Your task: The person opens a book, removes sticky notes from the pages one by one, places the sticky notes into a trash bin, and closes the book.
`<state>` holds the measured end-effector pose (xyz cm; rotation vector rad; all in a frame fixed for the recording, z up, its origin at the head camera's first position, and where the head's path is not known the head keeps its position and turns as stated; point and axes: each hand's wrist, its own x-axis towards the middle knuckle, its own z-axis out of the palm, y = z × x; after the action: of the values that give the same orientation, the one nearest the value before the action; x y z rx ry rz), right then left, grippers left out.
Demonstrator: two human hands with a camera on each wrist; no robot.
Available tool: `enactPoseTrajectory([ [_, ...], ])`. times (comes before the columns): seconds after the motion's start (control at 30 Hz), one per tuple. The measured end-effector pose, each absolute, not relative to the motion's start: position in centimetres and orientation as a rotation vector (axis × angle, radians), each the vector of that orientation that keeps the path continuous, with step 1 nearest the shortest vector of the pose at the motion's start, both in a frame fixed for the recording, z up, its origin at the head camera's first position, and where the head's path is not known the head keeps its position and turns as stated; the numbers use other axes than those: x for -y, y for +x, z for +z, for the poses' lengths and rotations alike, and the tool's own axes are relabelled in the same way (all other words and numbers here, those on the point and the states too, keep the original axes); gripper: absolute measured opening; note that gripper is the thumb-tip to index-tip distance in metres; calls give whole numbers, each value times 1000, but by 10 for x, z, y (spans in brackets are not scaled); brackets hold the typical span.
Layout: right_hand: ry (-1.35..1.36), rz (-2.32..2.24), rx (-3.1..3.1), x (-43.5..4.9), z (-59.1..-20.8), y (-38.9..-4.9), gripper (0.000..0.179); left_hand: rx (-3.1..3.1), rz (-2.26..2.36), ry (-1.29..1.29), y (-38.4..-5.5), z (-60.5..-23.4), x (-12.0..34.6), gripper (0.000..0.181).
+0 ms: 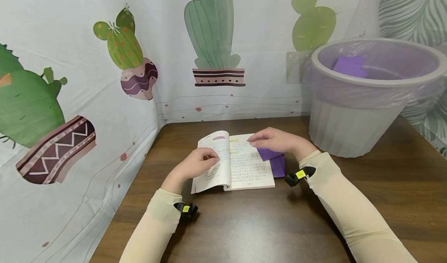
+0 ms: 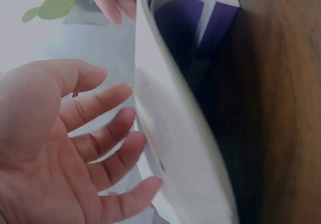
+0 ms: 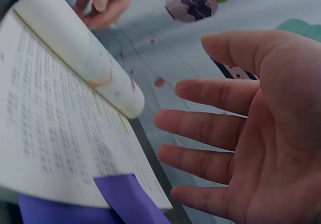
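Note:
An open book [image 1: 249, 170] with printed pages lies on the table, its left-hand pages curving up from the spine. My left hand [image 1: 196, 165] is at those raised pages. In the left wrist view, the slightly bent fingers of that hand [image 2: 75, 148] are spread against the page side. Over the upper right of the book is my right hand [image 1: 277, 141]; the right wrist view shows its palm [image 3: 281, 133] bare and its fingers extended. A purple paper piece [image 1: 268, 154] overlaps the right page's edge, and more purple paper [image 1: 278, 166] sticks out beside the book.
A large grey bin [image 1: 343, 127] lined with a translucent purple bag stands at the table's right rear. Inside it shows purple paper [image 1: 349, 66]. A cactus-printed cloth [image 1: 265, 96] hangs behind the brown wooden table [image 1: 251, 224] and along its left side.

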<state>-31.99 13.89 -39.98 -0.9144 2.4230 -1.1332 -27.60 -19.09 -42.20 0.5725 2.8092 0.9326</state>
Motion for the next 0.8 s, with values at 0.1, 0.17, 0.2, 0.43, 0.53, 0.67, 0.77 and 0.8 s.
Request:
enactPoseTrajectory([
  [0.1, -867, -1135, -2441, -144, -402, -324, 43, -2810, 878, 578, -278, -419, 187, 16],
  [0.17, -848, -1142, -2449, -146, -405, -326, 44, -2809, 845, 580, -282, -418, 185, 18],
  [0.2, -843, -1146, -2450, -148, -406, -328, 44, -2803, 832, 576, -284, -416, 182, 19],
  [0.43, -839, -1129, -2494, -157, -417, -337, 45, -2769, 654, 593, -309, -402, 163, 25],
  [0.53, -830, -1126, -2502, -159, -419, -338, 45, -2741, 566, 597, -324, -395, 153, 28],
  [0.67, -794, -1118, -2514, -160, -420, -338, 46, -2688, 491, 535, -343, -385, 141, 35],
  [0.77, -777, -1096, -2536, -161, -421, -338, 46, -2648, 480, 432, -354, -382, 133, 42],
  [0.8, -772, -1086, -2546, -161, -422, -339, 46, -2643, 482, 398, -357, -381, 130, 45],
])
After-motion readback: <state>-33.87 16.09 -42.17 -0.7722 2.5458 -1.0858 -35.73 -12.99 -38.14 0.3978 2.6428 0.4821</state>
